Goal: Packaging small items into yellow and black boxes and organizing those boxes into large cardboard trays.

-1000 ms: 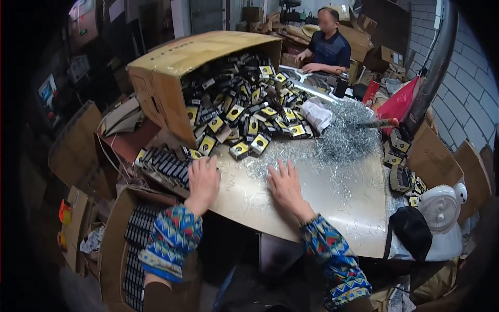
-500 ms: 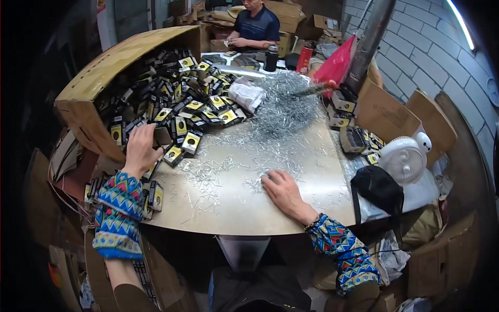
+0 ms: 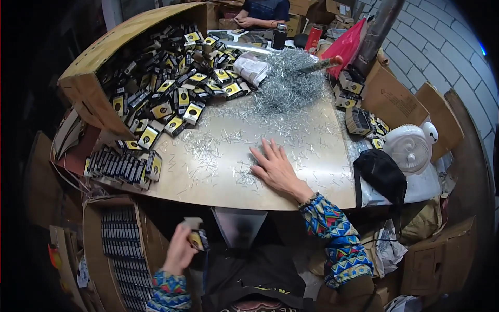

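My left hand (image 3: 178,251) is closed around a small black and yellow box (image 3: 197,240), held below the table's front edge near my lap. The box's pale end flap stands up. My right hand (image 3: 278,170) rests palm down with fingers spread on the tabletop (image 3: 228,190). Thin silvery metal pins (image 3: 248,171) are scattered by its fingertips and thumb. Farther back rises a big heap of the same pins (image 3: 288,88). To the left, many black and yellow boxes (image 3: 183,97) spill out of a large tipped cardboard carton (image 3: 88,88).
A row of boxes (image 3: 117,165) stands at the table's left front corner. Below it, an open carton (image 3: 143,234) holds packed rows of them. On the right are a white fan (image 3: 408,148), a black pouch (image 3: 379,177) and a pink bag (image 3: 343,44). Another person (image 3: 265,13) sits across.
My left hand has moved from the pile of boxes down toward my lap, now with a box in it. My right hand has spread its fingers. The view has tilted down.
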Tool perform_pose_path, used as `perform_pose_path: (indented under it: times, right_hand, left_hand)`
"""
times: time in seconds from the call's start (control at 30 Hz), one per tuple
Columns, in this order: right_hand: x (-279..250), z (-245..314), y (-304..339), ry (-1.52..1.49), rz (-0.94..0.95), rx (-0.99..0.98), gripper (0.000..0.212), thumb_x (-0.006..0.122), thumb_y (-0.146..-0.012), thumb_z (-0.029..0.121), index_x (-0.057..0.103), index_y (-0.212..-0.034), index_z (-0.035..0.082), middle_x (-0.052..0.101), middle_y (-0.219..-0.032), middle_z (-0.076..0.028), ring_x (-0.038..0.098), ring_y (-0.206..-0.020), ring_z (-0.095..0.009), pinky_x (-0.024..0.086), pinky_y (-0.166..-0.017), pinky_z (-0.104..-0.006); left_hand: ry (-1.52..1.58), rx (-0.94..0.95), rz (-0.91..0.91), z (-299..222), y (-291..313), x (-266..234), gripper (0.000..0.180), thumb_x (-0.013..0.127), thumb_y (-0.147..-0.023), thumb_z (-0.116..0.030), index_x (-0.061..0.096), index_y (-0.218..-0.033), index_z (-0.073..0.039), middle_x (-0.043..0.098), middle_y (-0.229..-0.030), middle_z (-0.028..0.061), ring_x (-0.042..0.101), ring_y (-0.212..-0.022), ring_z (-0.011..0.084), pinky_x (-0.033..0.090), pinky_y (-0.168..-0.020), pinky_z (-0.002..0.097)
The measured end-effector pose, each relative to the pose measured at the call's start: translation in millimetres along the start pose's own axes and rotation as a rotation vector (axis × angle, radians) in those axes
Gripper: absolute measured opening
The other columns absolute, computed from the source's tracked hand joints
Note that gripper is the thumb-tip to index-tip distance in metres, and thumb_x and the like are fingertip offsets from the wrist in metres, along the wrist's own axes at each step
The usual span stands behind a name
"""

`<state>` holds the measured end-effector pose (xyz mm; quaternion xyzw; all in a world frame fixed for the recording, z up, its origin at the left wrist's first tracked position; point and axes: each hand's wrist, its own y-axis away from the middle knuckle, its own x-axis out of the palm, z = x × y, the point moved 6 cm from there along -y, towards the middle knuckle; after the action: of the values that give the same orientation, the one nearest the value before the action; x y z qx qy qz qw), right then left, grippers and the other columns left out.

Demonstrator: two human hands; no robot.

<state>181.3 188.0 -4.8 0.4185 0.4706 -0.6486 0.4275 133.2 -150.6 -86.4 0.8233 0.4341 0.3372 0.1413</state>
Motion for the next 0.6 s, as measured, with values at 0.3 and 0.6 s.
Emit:
perform_pose_path:
  times: [0.3, 0.6]
  right_hand:
    - [25.6, 101.2, 31.9, -0.245, 0.042, -0.160, 0.043, 0.050, -0.099, 0.019, 0.046, -0.138, 0.002, 0.037, -0.146, -0.027, 0.031, -0.139, -0.044, 0.028, -0.112, -0.0551]
    - [-2.2, 128.1, 61.2, -0.291, 0.146, -0.141, 0.053, 0.053, -0.097, 0.019, 0.036, -0.145, 0.005, 0.033, -0.148, -0.028, 0.030, -0.137, -0.049, 0.027, -0.111, -0.0593]
  left_hand:
    - [-0.296, -0.146, 0.072, 125.9, 0.3, 22.6, 0.021, 0.064, -0.090, -0.005, 0.058, -0.110, -0.003, 0.063, -0.100, 0.0048, 0.059, -0.090, 0.0099, 0.049, -0.073, 0.0228]
    - [0.063, -0.188, 0.015, 127.7, 10.8, 46.8, 0.027, 0.063, -0.089, -0.003, 0.055, -0.114, -0.005, 0.063, -0.105, 0.0053, 0.061, -0.095, 0.0119, 0.050, -0.078, 0.0237]
